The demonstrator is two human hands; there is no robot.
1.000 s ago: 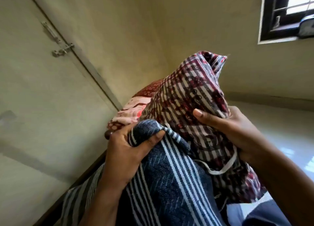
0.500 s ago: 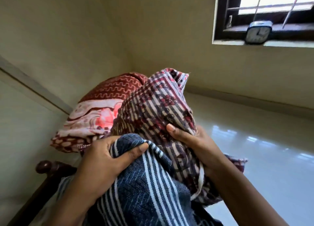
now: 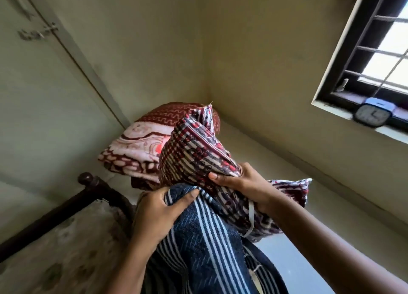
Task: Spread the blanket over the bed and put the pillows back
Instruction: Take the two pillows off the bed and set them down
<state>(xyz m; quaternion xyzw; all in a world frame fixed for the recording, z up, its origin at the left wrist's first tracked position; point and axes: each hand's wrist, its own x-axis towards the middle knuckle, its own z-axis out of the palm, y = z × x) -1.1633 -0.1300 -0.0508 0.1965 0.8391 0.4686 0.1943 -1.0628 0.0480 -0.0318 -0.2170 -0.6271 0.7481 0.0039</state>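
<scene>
Beige walls (image 3: 154, 50) meet in a corner at mid-frame, below which our left hand (image 3: 154, 216) grips the blue striped pillow (image 3: 205, 238) and our right hand (image 3: 245, 187) pinches the maroon pillow (image 3: 194, 156) above it, the folded red blanket (image 3: 141, 147) just behind, so we should hold both firmly while carrying.

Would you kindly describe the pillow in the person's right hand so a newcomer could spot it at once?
Look down the corner where the two walls meet, to the red and pink blanket. In front of it the right hand grips the pillow; unlike the blue striped cloth below, it is striped maroon and white.
</scene>
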